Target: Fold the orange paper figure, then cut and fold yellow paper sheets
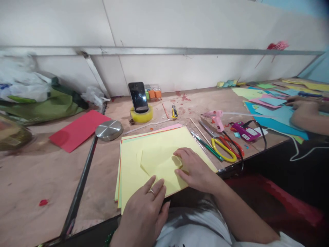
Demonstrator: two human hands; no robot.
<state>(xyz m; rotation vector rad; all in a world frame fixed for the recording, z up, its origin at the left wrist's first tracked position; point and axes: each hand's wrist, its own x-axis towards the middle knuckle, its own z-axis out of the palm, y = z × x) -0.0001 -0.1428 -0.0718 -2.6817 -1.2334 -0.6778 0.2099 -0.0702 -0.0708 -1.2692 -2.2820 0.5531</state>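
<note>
A stack of coloured paper sheets (131, 187) lies in front of me, with pale yellow on top and orange, green and pink edges showing. On it is a folded piece of yellow paper (158, 161), nearly the same shade, with a pointed left end and a curled right end. My right hand (196, 169) holds that curled end between thumb and fingers. With its fingers stretched out, my left hand (146, 209) rests on the stack's near edge, fingertips close below the folded piece. A ring is on one left finger.
Right of the stack lie scissors (223, 151), a green pen-like tool (210, 149), a pink glue gun (216, 118) and a purple power strip (246, 132). Behind are a phone (138, 96) on a tape roll (141, 115) and a cutter (174, 111). A co-worker's hands (305, 106) are at far right.
</note>
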